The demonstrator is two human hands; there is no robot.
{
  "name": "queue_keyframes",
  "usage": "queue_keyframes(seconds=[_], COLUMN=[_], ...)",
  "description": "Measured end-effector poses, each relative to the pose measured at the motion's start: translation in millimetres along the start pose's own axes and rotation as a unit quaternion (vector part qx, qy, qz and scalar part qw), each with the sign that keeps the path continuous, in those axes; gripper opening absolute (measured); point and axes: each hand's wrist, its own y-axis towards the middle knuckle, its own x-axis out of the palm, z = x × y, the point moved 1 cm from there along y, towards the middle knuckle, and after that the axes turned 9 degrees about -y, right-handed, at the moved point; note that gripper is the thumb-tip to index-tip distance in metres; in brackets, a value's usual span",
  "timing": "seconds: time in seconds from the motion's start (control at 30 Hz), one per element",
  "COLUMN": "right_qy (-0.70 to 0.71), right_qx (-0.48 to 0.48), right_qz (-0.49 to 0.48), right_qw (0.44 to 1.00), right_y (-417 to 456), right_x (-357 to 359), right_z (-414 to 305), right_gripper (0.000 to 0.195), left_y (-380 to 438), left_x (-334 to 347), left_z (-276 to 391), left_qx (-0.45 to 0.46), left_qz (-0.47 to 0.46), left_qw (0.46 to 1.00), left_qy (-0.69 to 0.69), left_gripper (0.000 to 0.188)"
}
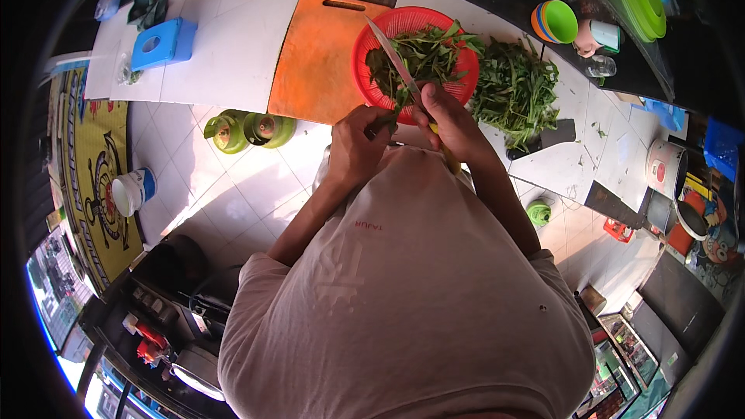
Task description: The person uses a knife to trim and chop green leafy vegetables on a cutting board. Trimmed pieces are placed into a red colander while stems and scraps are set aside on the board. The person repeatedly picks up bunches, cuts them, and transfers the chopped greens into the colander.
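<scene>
My right hand [455, 121] grips a kitchen knife [391, 53] by its yellow handle. The long blade points up and away from me, over a red plastic colander [358, 73]. In my left hand [361, 142], close to the knife, is a small piece of leafy greens [401, 100] pinched between the fingers. More cut greens [428, 53] lie in the colander. To its right, a large heap of leafy greens [515, 90] rests on the white tiled counter. Left of the colander, partly under it, lies an orange cutting board [311, 61].
A cleaver [557, 135] lies beside the heap, near the counter's front edge. On the left counter stands a blue plastic box [166, 43]. Stacked bowls [556, 22] and a glass jar [600, 66] occupy the dark back shelf. Green gas cylinders [265, 129] stand on the floor.
</scene>
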Motion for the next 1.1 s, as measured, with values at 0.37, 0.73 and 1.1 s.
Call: queue_keyframes(seconds=[0.37, 0.73, 1.1], right_qy=[-0.039, 0.038, 0.047], right_qx=[0.014, 0.018, 0.039], right_qz=[-0.006, -0.012, 0.061], right_qw=[0.999, 0.999, 0.996], right_y=[-8, -15, 5], right_x=[-6, -14, -31], right_z=[-14, -11, -1], right_gripper=[0.054, 0.066, 0.061], left_y=[4, 18, 23], left_x=[-4, 4, 22], left_z=[-8, -4, 13], left_qx=[-0.08, 0.041, -0.149], left_qz=[0.031, 0.0, 0.002], left_qw=[0.994, 0.999, 0.976], left_qy=[-0.074, 0.005, -0.157], left_gripper=[0.023, 0.023, 0.023])
